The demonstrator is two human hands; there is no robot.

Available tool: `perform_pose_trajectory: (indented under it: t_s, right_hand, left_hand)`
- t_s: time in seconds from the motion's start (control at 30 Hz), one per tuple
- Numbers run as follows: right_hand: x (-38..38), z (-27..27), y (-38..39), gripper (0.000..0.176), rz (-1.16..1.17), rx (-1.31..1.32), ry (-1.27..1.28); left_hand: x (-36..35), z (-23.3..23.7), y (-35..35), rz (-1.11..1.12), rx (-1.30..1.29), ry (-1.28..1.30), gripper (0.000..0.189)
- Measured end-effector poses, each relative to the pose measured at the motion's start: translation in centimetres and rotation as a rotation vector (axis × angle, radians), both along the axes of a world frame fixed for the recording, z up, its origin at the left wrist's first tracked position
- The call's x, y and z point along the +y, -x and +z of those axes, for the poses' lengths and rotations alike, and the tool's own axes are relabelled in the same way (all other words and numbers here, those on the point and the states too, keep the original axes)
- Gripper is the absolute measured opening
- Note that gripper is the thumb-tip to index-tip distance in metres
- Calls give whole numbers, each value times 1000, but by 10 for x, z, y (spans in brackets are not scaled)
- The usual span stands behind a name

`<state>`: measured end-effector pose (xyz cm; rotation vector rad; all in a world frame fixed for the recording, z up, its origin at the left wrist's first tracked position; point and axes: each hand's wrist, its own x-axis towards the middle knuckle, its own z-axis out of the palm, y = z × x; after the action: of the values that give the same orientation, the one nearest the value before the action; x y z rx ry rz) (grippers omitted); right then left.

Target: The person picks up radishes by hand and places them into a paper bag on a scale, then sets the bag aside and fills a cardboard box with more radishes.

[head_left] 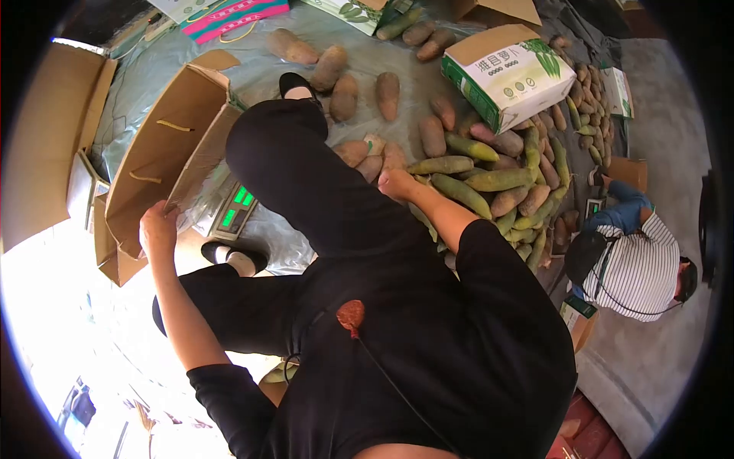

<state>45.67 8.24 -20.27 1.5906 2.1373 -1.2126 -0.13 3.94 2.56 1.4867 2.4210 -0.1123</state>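
My left hand (158, 229) is closed on the near edge of a tall open cardboard box (145, 145) with yellow cord handles. Clear plastic (200, 191) hangs by the box edge, close to my fingertips. Beside it, a scale (233, 210) with green lit displays rests on the floor sheet. My right hand (397, 185) is closed at the lower end of a brownish-red root vegetable (393, 157), at the left edge of the pile; its fingertips are partly hidden. Green radishes (501, 180) lie just right of that hand, mixed with more brownish roots.
A printed white-and-green carton (508, 76) stands on the pile's far side. Loose brown roots (344, 96) lie ahead on the plastic sheet (355, 46). A pink-and-teal bag (237, 17) is at the back. Another person in a striped shirt (634, 264) crouches at right near another scale (593, 206).
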Motion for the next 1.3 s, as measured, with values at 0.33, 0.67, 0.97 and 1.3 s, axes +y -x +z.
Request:
perform_pose_trajectory:
  t_s: [0.33,0.67,0.97,1.3]
  right_hand:
    - [34,0,-131,19,-45,-387,-182]
    - [-14,56,-186,24,-526,-804,188]
    - [-38,56,-172,53,-338,-1006,201]
    - [-54,45,-175,67,-408,-780,156]
  left_hand:
    - [1,-15,-11,45,35,-145,19]
    - [-13,-17,-5,87,62,-62,20]
    - [-18,-31,3,113,128,-13,35]
    - [-19,-33,0,165,131,-35,28]
